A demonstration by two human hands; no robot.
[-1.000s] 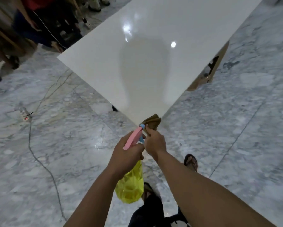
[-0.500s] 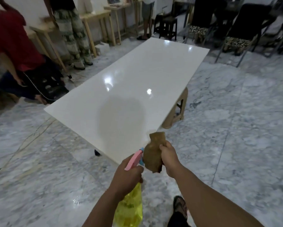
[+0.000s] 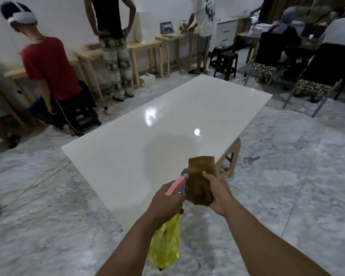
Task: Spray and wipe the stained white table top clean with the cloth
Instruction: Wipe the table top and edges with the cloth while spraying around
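Note:
A glossy white table top [image 3: 139, 148] stretches away from me on pale legs, its near corner under my hands. My left hand [image 3: 165, 202] grips a spray bottle [image 3: 164, 244] with a yellow body and a pink and blue trigger head pointing toward the table. My right hand [image 3: 219, 193] holds a brown cloth [image 3: 200, 180] bunched up, just above the table's near right edge. A dull shadowed patch lies on the table in front of the cloth.
The floor is grey marble [image 3: 287, 176]. A person in a red shirt [image 3: 50, 66] kneels at the left, cables [image 3: 34, 184] trail on the floor there. Others stand by wooden benches [image 3: 143, 46] at the back. Chairs [image 3: 317, 80] and seated people fill the right.
My view has tilted up from the table's corner to the whole room. My right hand lifted the cloth from the table corner and holds it higher beside the spray head.

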